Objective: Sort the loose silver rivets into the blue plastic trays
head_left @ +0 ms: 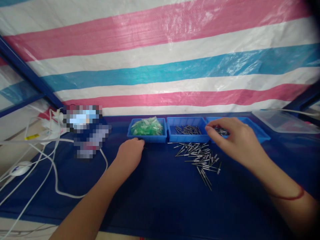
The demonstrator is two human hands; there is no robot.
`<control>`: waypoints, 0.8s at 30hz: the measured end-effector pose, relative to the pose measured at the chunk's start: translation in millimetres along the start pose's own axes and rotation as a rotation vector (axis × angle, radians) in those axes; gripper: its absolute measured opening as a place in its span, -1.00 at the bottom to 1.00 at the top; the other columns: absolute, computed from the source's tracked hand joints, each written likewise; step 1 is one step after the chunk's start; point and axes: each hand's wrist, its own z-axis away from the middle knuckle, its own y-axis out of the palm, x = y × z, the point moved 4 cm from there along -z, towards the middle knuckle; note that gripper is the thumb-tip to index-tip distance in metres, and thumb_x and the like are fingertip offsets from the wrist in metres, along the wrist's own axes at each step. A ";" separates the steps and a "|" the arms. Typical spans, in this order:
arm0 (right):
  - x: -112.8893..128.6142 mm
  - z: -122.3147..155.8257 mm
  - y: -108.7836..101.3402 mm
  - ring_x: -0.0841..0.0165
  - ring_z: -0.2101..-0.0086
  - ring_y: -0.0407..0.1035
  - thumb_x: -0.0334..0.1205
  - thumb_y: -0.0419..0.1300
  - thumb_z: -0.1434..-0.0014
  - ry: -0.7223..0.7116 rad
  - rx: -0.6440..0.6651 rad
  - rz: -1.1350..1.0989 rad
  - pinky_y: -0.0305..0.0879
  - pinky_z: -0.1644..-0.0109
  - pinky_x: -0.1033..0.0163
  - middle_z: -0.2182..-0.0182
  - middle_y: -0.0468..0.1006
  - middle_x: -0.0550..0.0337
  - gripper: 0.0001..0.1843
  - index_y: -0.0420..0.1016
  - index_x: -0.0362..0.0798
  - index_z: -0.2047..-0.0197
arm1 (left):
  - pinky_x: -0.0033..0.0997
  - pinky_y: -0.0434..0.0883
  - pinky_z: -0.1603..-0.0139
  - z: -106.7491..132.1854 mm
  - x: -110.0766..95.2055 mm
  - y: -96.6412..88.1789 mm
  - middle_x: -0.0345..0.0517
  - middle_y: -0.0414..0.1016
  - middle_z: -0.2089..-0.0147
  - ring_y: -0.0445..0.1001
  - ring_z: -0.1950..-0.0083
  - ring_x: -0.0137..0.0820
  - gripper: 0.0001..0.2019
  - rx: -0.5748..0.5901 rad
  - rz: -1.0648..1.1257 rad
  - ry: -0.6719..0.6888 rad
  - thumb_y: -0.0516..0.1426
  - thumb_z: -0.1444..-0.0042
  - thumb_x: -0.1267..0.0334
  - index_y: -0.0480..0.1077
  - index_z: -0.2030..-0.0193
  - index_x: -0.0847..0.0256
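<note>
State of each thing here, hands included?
Left bin: open, holding bagged green pieces.
Middle bin: open, holding metal pins.
Right bin: open, partly hidden.
Loose pins: scattered, heaped.
White cables: loosely tangled.
Striped sheet: hung, creased.
Left hand: curled, grip hidden.
Right hand: curled at right bin, grip unclear.

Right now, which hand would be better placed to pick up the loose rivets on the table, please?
Probably the right hand: it is at the rightmost blue tray, beside the loose rivets. The left hand is farther off, near the green-filled tray.
</note>
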 end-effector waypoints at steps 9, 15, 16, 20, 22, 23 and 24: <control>56.5 18.0 12.2 0.35 0.33 0.39 -0.29 0.09 -0.22 -0.228 0.142 -0.453 0.29 0.24 0.23 0.40 0.50 0.17 -0.87 0.40 -0.02 0.37 | -0.33 0.35 0.25 2.3 -8.8 -0.1 0.02 0.44 0.19 0.47 0.22 -0.26 -0.82 0.044 0.053 0.068 -0.02 -0.22 0.35 0.41 0.24 0.26; 68.3 32.7 36.0 0.42 0.45 0.34 -0.17 0.16 -0.19 0.009 0.264 -0.571 0.24 0.42 0.30 0.37 0.49 0.18 -0.84 0.44 -0.04 0.19 | -0.43 0.31 0.16 8.9 -46.3 -4.2 -0.15 0.42 0.22 0.41 0.19 -0.39 -0.83 -0.074 0.603 0.349 -0.07 -0.28 0.29 0.32 0.23 0.21; 67.8 34.3 38.8 0.41 0.45 0.34 -0.14 0.15 -0.20 0.048 0.277 -0.608 0.23 0.42 0.30 0.40 0.48 0.19 -0.84 0.45 -0.03 0.21 | -0.45 0.30 0.19 10.2 -52.4 -3.1 -0.17 0.42 0.25 0.40 0.21 -0.41 -0.84 -0.064 0.680 0.368 -0.06 -0.28 0.28 0.31 0.23 0.21; 64.0 36.9 43.9 0.39 0.41 0.36 -0.09 0.13 -0.21 0.152 0.280 -0.780 0.26 0.37 0.29 0.41 0.49 0.19 -0.81 0.45 -0.02 0.28 | -0.48 0.28 0.26 12.9 -68.5 5.3 -0.22 0.41 0.34 0.40 0.30 -0.46 -0.84 -0.005 0.932 0.353 -0.04 -0.29 0.24 0.29 0.23 0.22; 62.6 37.1 45.7 0.38 0.41 0.37 -0.08 0.16 -0.19 0.184 0.280 -0.849 0.27 0.35 0.28 0.39 0.49 0.19 -0.81 0.45 -0.02 0.28 | -0.48 0.29 0.25 12.8 -72.0 10.3 -0.22 0.41 0.34 0.41 0.30 -0.46 -0.83 0.010 1.046 0.318 -0.04 -0.29 0.21 0.29 0.20 0.23; 62.6 37.2 47.1 0.38 0.41 0.38 -0.07 0.17 -0.18 0.193 0.292 -0.874 0.28 0.35 0.27 0.39 0.50 0.18 -0.81 0.45 -0.02 0.28 | -0.48 0.30 0.25 12.7 -73.3 12.6 -0.21 0.41 0.34 0.42 0.29 -0.46 -0.82 0.016 1.097 0.305 -0.03 -0.29 0.19 0.29 0.19 0.23; 62.8 37.4 48.7 0.37 0.41 0.38 -0.07 0.18 -0.18 0.202 0.310 -0.894 0.29 0.35 0.27 0.39 0.50 0.18 -0.81 0.45 -0.02 0.28 | -0.48 0.31 0.25 12.5 -74.5 14.5 -0.20 0.40 0.34 0.42 0.29 -0.45 -0.80 0.022 1.145 0.297 -0.03 -0.28 0.16 0.29 0.18 0.24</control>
